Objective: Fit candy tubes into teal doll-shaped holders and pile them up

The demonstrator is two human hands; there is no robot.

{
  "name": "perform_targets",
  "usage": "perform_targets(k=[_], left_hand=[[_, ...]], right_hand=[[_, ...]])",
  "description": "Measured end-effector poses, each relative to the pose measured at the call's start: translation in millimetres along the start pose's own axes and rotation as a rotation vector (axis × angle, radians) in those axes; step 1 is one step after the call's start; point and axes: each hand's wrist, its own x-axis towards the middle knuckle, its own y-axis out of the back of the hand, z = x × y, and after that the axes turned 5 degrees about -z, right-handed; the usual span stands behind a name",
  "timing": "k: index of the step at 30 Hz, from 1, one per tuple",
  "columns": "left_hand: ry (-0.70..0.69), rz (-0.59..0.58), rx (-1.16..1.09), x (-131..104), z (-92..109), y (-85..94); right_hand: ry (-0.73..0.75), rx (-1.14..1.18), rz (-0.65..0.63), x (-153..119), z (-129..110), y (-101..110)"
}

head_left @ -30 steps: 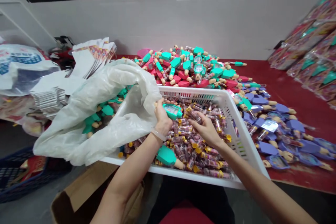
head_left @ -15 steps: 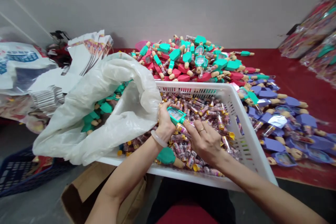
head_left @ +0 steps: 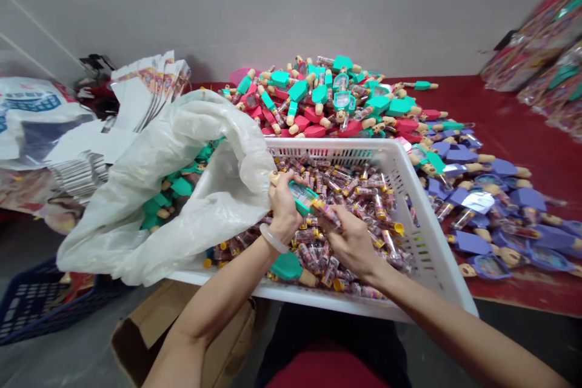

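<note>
Mid-frame, left hand (head_left: 284,206) wraps fingers round a green toy (head_left: 302,198), right hand (head_left: 353,241) pinches a tube (head_left: 327,212); skewed pressure might dislodge it.

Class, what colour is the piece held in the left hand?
The piece in the left hand is mainly teal green, seen best in the head view.

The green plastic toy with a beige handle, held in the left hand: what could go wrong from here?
The clear printed tube with a yellow end, pinched by the right hand against the green toy, might slip and be lost among the similar loose tubes below.

The translucent white plastic bag slumps over the white slotted basket beside the left hand; it could snag or slide, perhaps spilling its toys.
</note>
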Motion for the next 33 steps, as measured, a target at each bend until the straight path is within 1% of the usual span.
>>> perform_targets(k=[3, 5, 6, 8, 11, 13, 14, 16, 19, 20, 21, 22, 23, 25, 27, 30, 31, 33], left_hand=[[-0.012, -0.023, -0.028, -3.3, 4.4, -3.1], [-0.008, -0.017, -0.048, -2.8, 6.0, -3.5], [-0.015, -0.021, -0.052, -1.9, 5.9, -3.2], [-0.045, -0.036, -0.041, 0.5, 4.5, -2.0], [-0.076, -0.062, -0.002, 4.6, 1.8, 0.6], [-0.072, -0.067, 0.028, 7.3, 1.6, 2.0], [-0.068, -0.059, 0.042, 8.4, 2.1, 2.4], [-0.087, -0.014, 0.054, 10.0, 3.5, 2.6], [-0.122, 0.059, 0.023, 9.1, 4.3, 1.2], [-0.114, 0.061, 0.009, 7.9, 4.1, 0.4], [-0.096, 0.042, -0.004, 6.3, 3.9, -0.4], [-0.075, 0.009, -0.018, 4.6, 3.7, -1.2], [-0.057, -0.034, -0.032, 2.8, 3.8, -1.8], [-0.02, -0.117, -0.065, -0.5, 4.5, -2.5], [0.017, -0.174, -0.092, -2.8, 5.8, -2.5], [0.019, -0.203, -0.119, -4.0, 6.7, -2.0], [0.012, -0.206, -0.124, -3.8, 6.4, -1.8], [0.004, -0.212, -0.131, -2.0, 5.1, -1.5]], right_hand=[[-0.366, 0.57, -0.028, 6.1, -8.3, -0.6], [-0.542, 0.904, -0.094, 10.2, -9.5, -1.7], [-0.609, 1.021, -0.138, 11.9, -8.6, -1.9], [-0.704, 1.149, -0.225, 14.5, -4.8, -1.5], [-0.763, 1.183, -0.328, 16.8, 1.1, 1.5], [-0.738, 1.091, -0.366, 17.7, 3.2, 3.1], [-0.691, 0.985, -0.353, 18.1, 3.9, 3.1], [-0.503, 0.645, -0.263, 18.4, 5.1, 1.5], [-0.151, 0.036, -0.06, 16.8, 6.3, -3.1], [-0.076, -0.106, -0.017, 15.6, 5.8, -4.1], [-0.032, -0.189, 0.008, 14.1, 4.6, -4.6], [-0.018, -0.216, 0.015, 12.5, 2.7, -4.4], [-0.025, -0.191, 0.006, 10.8, 0.2, -3.8], [-0.104, -0.021, -0.028, 8.1, -5.4, -2.1], [-0.254, 0.267, -0.086, 7.2, -9.1, -0.9], [-0.505, 0.769, -0.255, 10.2, -8.4, -0.6], [-0.572, 0.902, -0.316, 12.2, -7.0, -0.6], [-0.66, 1.061, -0.402, 17.0, -4.0, -1.2]])
